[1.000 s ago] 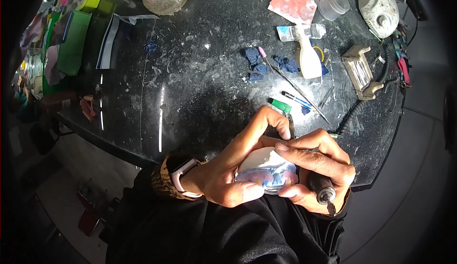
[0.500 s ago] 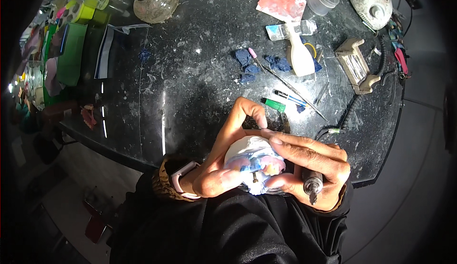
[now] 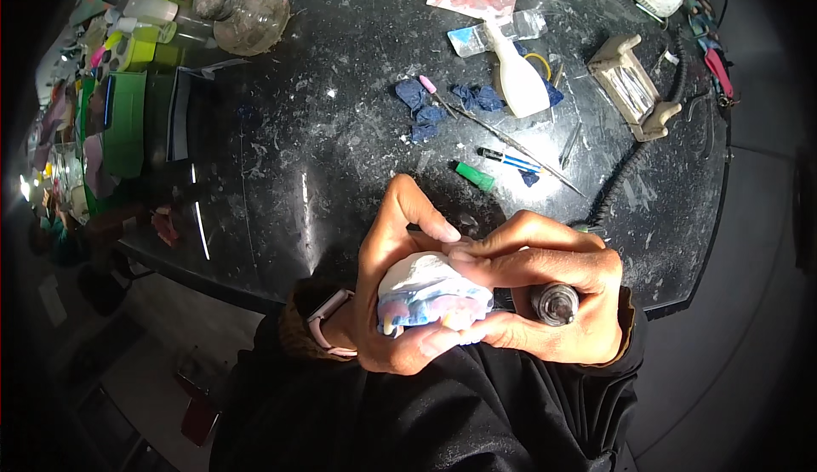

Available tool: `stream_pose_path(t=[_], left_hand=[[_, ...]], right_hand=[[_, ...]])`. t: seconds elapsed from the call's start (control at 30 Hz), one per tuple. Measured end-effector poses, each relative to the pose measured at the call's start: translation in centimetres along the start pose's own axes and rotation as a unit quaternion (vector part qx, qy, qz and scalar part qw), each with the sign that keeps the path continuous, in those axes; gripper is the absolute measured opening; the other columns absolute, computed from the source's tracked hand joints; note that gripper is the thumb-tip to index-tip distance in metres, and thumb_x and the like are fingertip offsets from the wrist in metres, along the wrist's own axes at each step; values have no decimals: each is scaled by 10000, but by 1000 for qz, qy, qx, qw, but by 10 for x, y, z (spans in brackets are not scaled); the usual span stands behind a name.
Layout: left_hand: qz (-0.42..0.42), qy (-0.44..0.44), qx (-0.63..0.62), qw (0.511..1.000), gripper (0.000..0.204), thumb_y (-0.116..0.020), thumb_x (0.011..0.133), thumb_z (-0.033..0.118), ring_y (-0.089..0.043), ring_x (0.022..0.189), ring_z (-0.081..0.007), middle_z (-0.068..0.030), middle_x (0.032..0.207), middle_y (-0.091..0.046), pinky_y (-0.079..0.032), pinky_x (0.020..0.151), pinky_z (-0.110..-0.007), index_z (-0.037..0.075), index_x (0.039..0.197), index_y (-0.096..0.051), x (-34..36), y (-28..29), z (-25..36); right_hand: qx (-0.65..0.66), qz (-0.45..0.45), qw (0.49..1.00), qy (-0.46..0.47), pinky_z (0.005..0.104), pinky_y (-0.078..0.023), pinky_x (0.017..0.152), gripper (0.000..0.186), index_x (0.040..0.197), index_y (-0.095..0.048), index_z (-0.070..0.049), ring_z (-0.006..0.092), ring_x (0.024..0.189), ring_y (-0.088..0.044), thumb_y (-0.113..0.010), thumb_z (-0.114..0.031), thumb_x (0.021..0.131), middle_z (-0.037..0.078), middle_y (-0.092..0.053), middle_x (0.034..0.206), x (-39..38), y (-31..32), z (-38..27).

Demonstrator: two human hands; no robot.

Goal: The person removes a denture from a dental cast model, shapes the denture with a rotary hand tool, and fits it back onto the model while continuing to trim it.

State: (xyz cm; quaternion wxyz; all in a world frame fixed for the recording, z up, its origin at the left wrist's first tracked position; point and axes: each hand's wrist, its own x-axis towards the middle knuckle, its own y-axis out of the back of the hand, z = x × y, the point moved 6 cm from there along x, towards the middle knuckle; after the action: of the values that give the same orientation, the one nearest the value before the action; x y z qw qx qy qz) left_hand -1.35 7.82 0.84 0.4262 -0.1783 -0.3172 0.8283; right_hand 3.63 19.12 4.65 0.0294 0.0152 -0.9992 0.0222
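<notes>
A white plaster dental model (image 3: 417, 274) is held between both hands near the table's front edge. Along its lower rim run blue material, a pink gum-coloured base and some teeth (image 3: 390, 323). My left hand (image 3: 381, 255) wraps round its left side, thumb below and fingers over the far side. My right hand (image 3: 587, 272) pinches the model's right side, with fingertips meeting the left hand's at the back. Lying across the right palm is a dark metal rotary handpiece (image 3: 557, 304), its end toward me. The model's underside is hidden.
Beyond the hands lie a green cap (image 3: 474, 176), a blue-white pen-like tool (image 3: 511, 160), a long thin metal tool (image 3: 511, 140), dark blue scraps (image 3: 417, 97) and a white bottle (image 3: 521, 80). A handpiece stand (image 3: 630, 89) and coiled cord (image 3: 621, 183) are right; a glass burner (image 3: 251, 21) is far left.
The dental model has tipped in my hands, and a small brass-coloured pin at its front is out of sight. The handpiece end has turned more toward me. The whole view has shifted slightly.
</notes>
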Motion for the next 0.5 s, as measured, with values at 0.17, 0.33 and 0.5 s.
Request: stream_pose_path(t=[0.17, 0.33, 0.5], left_hand=[[-9, 5, -22, 1000, 536, -619, 667, 144, -541, 688, -107, -112, 771, -530, -444, 613, -241, 4, 1004, -226, 5, -5, 5], [-18, 43, 31, 998, 560, -650, 679, 191, -542, 660, -124, -131, 741, -573, -454, 633, -248, 37, 999, -217, 6, 12, 2], [7, 41, 158, 987, 812, -474, 668, 797, -485, 526, -144, -161, 638, -546, -402, 501, -250, 79, 978, -256, 5, 10, 12]], right_hand=[[-10, 34, 999, 12, 315, -490, 757, 427, 1032, -626, 52, 241, 869, -620, -784, -90, 661, 152, -606, 1015, 1, 0, -6], [2, 161, 987, -17, 243, -407, 607, 406, 1103, -446, -21, 143, 761, -497, -651, -155, 779, 117, -520, 1038, -12, 24, -20], [-264, 395, 877, 76, 201, -372, 498, 229, 1130, -306, -64, 75, 609, -414, -422, -105, 936, 113, -465, 1054, -19, 92, -56]])
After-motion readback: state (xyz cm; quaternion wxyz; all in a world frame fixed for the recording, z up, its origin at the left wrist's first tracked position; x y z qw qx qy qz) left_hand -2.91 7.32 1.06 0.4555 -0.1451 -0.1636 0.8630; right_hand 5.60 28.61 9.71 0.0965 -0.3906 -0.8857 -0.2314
